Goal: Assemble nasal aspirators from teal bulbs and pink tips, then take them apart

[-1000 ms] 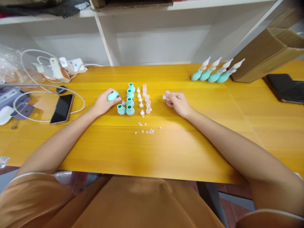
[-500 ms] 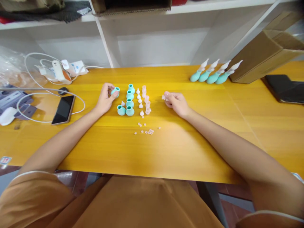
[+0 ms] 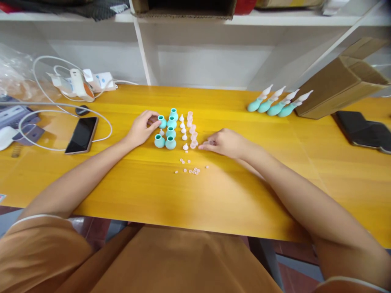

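My left hand [image 3: 141,129] pinches a little teal cup [image 3: 161,121] beside the other teal cups [image 3: 170,132], my right hand [image 3: 224,142] curls by the clear caps [image 3: 192,134], so I should go slow and gentle.

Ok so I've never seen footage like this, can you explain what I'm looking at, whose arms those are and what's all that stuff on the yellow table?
There is one picture, from a camera worn on a person's head, looking down, so both arms are the wearer's own. No machine is involved. The left hand touches a teal bulb standing at the edge of a group of teal bulbs. The right hand rests on the yellow table, fingertips beside a row of small pale tips; whether its grip holds anything is unclear. Tiny pale rings lie nearer the wearer. Four assembled pieces sit far right by a cardboard box. A phone and cables lie left.
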`<act>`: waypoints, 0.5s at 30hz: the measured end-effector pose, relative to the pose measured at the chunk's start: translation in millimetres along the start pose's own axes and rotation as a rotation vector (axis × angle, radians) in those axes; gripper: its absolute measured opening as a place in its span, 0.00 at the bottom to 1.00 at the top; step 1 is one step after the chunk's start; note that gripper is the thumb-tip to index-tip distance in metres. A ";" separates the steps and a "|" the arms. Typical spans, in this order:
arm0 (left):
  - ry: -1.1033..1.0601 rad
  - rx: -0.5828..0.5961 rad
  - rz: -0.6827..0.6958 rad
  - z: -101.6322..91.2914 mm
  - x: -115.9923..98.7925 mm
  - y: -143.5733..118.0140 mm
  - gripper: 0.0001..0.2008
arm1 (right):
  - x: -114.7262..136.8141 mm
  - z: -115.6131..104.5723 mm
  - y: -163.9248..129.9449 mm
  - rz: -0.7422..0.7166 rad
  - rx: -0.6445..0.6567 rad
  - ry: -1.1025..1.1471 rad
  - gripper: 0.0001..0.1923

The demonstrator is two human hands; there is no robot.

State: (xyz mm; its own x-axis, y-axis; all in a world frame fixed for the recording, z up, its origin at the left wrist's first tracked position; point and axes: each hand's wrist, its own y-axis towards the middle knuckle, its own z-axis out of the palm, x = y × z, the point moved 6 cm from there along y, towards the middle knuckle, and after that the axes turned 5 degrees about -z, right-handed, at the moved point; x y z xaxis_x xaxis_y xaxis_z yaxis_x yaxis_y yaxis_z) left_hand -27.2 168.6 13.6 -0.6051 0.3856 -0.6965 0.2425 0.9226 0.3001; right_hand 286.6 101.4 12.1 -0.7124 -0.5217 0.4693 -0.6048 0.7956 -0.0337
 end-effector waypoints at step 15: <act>0.036 0.014 0.112 -18.8 -11.0 -15.1 0.10 | 17.7 -13.0 28.2 0.087 0.277 -0.182 0.30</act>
State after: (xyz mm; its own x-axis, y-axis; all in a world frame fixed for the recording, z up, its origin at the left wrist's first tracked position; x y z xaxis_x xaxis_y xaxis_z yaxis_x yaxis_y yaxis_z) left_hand -38.4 150.2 28.9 -0.6004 0.4859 -0.6352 0.3203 0.8739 0.3657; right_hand 261.6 118.6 30.9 -0.8025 -0.5217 0.2895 -0.5946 0.7390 -0.3166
